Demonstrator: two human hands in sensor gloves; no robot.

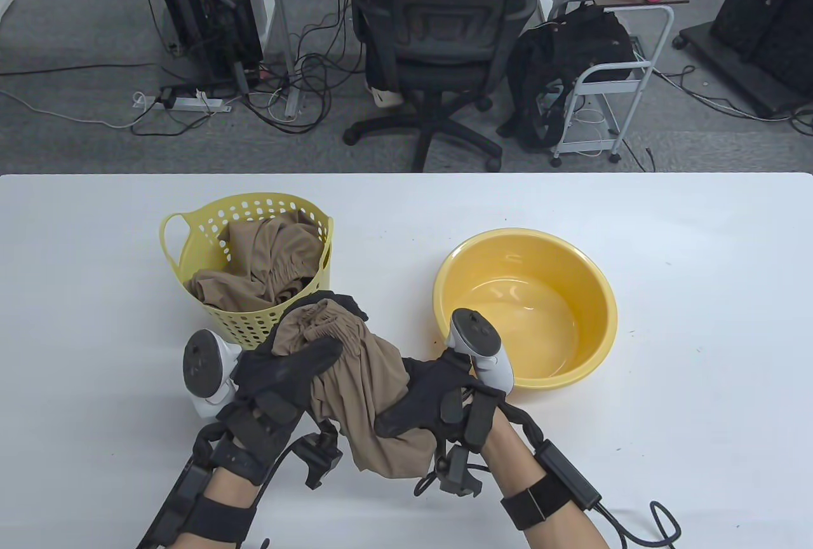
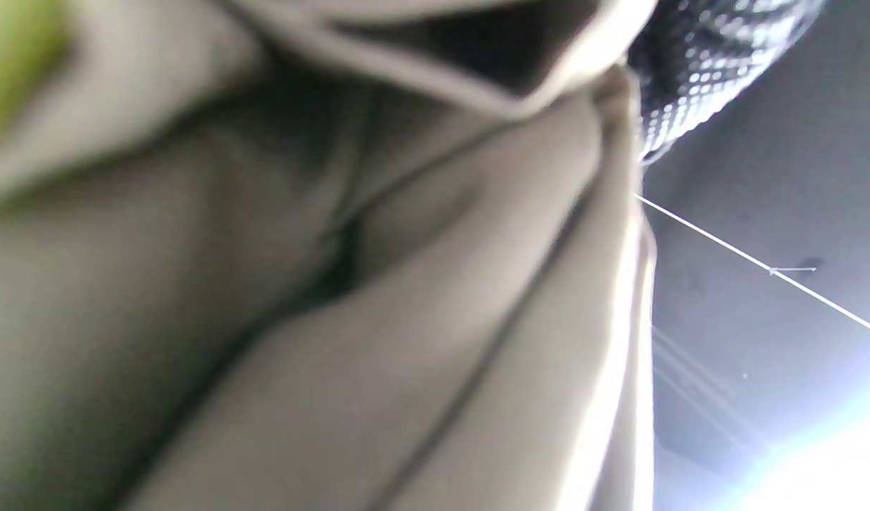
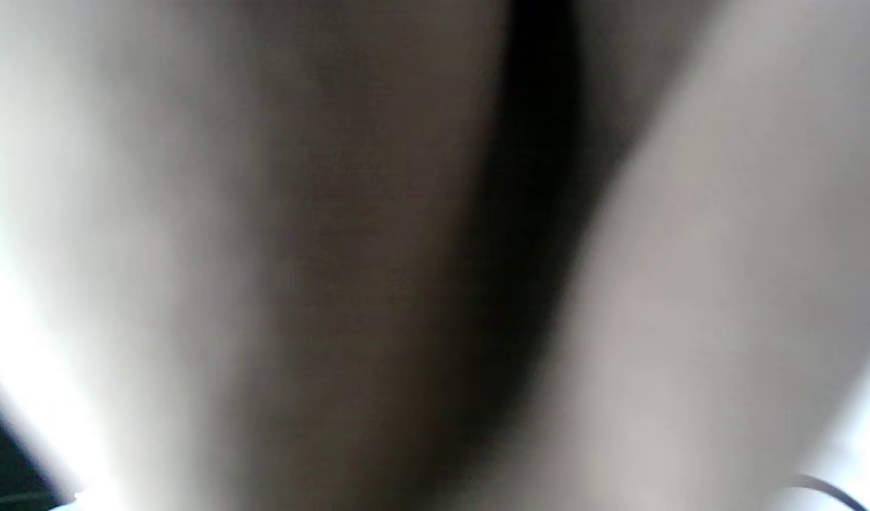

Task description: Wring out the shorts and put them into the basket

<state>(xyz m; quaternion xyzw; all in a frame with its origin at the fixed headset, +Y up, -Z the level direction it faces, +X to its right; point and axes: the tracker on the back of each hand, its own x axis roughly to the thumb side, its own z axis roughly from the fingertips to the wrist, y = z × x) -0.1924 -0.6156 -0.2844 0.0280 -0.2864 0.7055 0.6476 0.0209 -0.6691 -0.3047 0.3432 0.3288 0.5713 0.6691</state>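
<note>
Close to the person, both hands hold the tan shorts (image 1: 356, 384) up over the white desk (image 1: 667, 447). The left hand (image 1: 286, 377) wraps its fingers around the top of the bunch. The right hand (image 1: 425, 403) squeezes the lower part. The shorts look soft, floppy and probably wet, so they may feel heavy and slippery; gripping each end tight works best for twisting. Farther back stand the yellow basket (image 1: 190, 257), with more tan cloth (image 1: 267, 263) inside, and the yellow bowl (image 1: 603, 314).

Basket (image 1: 254, 320) left of basin (image 1: 540, 377); shorts (image 1: 362, 384) nearer (held).
</note>
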